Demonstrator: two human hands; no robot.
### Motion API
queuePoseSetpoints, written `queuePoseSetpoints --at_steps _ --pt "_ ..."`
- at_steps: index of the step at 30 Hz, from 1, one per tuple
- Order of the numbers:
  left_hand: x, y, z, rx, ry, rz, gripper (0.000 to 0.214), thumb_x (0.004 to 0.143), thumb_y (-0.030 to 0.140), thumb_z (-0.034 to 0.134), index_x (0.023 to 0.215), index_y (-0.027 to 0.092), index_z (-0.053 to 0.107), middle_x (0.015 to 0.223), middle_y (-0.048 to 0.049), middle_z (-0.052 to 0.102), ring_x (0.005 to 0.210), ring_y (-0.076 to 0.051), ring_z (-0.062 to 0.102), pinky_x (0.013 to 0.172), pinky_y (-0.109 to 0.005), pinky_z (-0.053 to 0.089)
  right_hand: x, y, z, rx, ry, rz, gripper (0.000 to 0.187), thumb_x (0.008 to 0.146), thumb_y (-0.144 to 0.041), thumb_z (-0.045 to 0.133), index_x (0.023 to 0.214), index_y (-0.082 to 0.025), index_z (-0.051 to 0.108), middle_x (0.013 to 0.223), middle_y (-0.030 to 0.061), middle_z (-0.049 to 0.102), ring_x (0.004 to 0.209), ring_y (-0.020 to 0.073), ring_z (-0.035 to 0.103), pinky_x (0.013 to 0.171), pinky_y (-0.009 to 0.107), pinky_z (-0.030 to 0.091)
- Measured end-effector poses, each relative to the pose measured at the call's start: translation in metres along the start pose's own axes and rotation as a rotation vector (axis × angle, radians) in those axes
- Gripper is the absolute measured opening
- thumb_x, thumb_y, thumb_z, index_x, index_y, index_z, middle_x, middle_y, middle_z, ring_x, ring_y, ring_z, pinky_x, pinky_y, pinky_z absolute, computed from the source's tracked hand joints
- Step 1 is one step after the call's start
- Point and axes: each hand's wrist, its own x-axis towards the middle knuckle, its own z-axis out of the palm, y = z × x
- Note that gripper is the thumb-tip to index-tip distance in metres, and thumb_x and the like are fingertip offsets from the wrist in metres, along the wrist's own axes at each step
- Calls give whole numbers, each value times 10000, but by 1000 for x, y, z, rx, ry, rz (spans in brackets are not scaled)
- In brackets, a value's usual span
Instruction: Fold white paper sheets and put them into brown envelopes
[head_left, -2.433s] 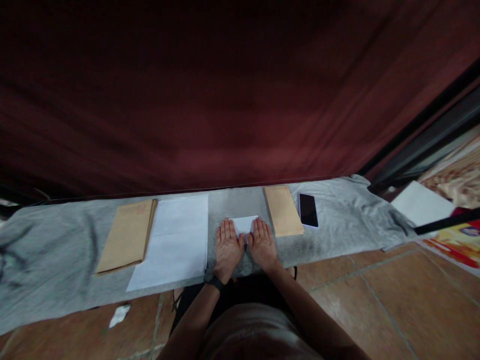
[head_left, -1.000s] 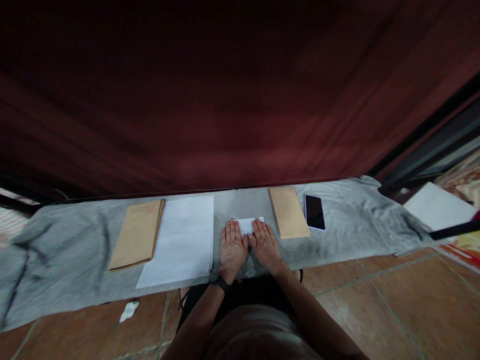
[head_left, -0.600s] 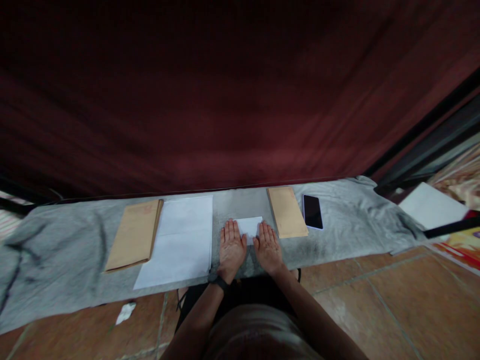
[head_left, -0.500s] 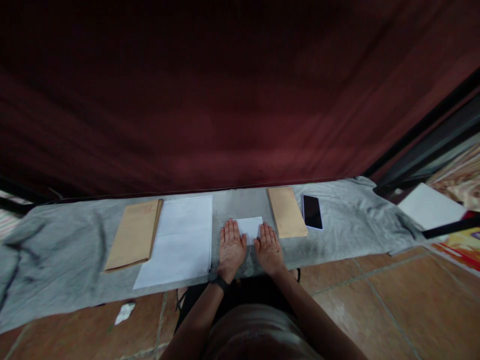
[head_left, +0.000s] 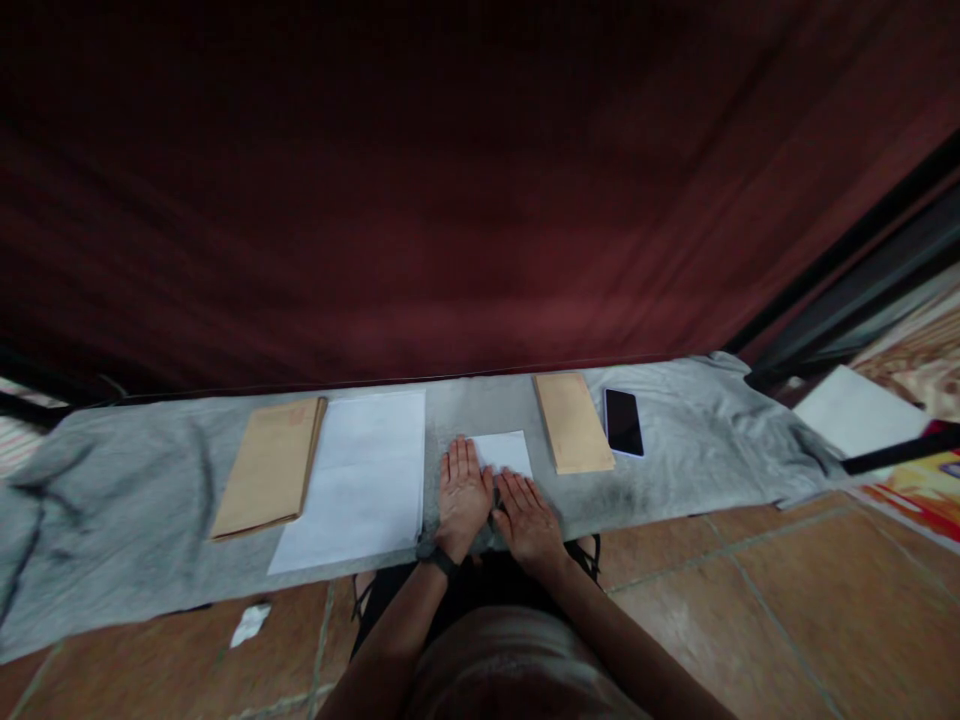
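A small folded sheet of white paper (head_left: 504, 450) lies on the grey cloth, between and just beyond my hands. My left hand (head_left: 463, 492) rests flat over the paper's left edge, fingers stretched forward, with a dark band on the wrist. My right hand (head_left: 529, 520) lies flat at the paper's near edge, its fingers pointing forward and to the left and covering part of that edge. Both hands are open, pressing from above with nothing gripped. The near left corner of the paper is hidden under them.
Left of my hands lie large white sheets (head_left: 360, 480) and a stack of brown envelopes (head_left: 266, 465). To the right are smaller brown envelopes (head_left: 574, 425) and a phone (head_left: 623, 422). A dark red curtain (head_left: 480, 250) hangs behind the cloth-covered surface (head_left: 697, 440). White scrap (head_left: 250, 624) lies on the tiles.
My right hand has slid from the paper's right edge toward me and left, to its near edge, uncovering the right side. My left hand has stayed in place.
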Motion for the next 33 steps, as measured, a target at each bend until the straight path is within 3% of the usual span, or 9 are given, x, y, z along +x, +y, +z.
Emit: queuePoseSetpoints --at_steps 6,12,19,24,33 --pt "-2 -3 2 -31 53 10 599 992 327 375 1502 13 368 1558 -234 385 1496 -320 287 1203 -525 310 -14 14 -5 -64 23 37 535 1034 -329 423 1490 -50 427 1506 185 490 1415 274 436 1174 456 348" --pt "-8 -3 -5 -65 61 69 572 1012 293 335 1514 18 335 1565 -230 380 1504 -316 263 1190 -539 337 -18 16 -8 -87 3 89 535 1035 -345 422 1497 -74 426 1521 168 476 1404 272 449 1171 451 355" --pt "-33 20 -17 -122 -69 434 583 1032 383 345 1542 102 307 1600 -144 362 1504 -245 287 1206 -460 345 -17 14 -9 -129 -63 89 526 1007 -220 374 1509 -64 404 1542 150 454 1432 260 405 1193 449 318" --pt "-43 15 -20 -96 -73 383 692 1014 482 374 1558 72 249 1599 -182 349 1507 -267 277 1207 -467 333 -19 17 -8 -143 -95 80 562 990 -227 405 1527 -63 371 1556 156 432 1442 257 387 1200 445 306" --pt "-60 -2 -25 -48 -15 238 744 1009 478 390 1582 73 142 1588 -231 343 1488 -307 312 1177 -507 359 -18 15 -7 -100 -51 107 540 1018 -289 432 1514 -78 399 1534 162 462 1416 256 427 1190 444 322"
